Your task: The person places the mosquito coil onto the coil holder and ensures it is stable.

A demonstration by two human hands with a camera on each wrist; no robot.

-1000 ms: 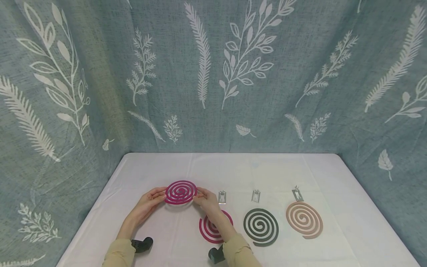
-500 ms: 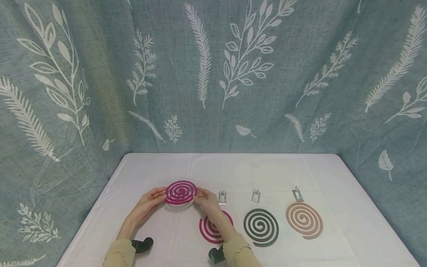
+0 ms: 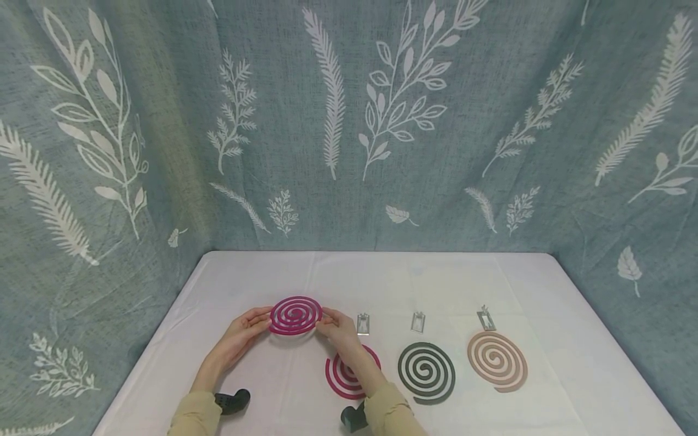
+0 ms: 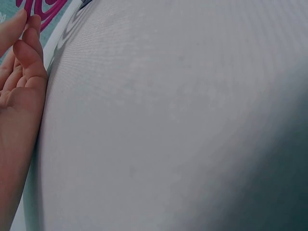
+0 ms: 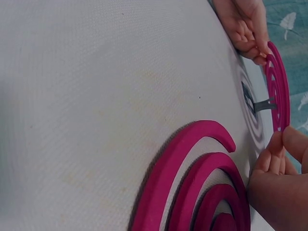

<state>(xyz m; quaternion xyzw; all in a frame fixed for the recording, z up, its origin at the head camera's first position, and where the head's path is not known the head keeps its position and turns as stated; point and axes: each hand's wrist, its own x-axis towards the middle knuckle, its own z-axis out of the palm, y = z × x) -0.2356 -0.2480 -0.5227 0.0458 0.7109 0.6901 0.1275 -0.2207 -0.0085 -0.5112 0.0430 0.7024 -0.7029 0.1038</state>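
Observation:
A magenta mosquito coil (image 3: 296,315) is held level just above the table between both hands. The left hand (image 3: 242,333) pinches its left edge with thumb and fingers, and the right hand (image 3: 339,332) pinches its right edge. In the right wrist view, a small metal stand (image 5: 263,105) rises from the table to the middle of this coil (image 5: 284,91). Below the right forearm lies a second magenta coil (image 5: 156,197), partly covered by that arm in the head view. Only a corner of the held coil (image 4: 46,19) shows in the left wrist view.
A dark green coil (image 3: 424,368) and a tan coil (image 3: 494,357) lie flat on the right of the white table. Behind the coils are three metal stands, at left (image 3: 363,316), middle (image 3: 418,315) and right (image 3: 486,319). Patterned curtain encloses the table's back and sides.

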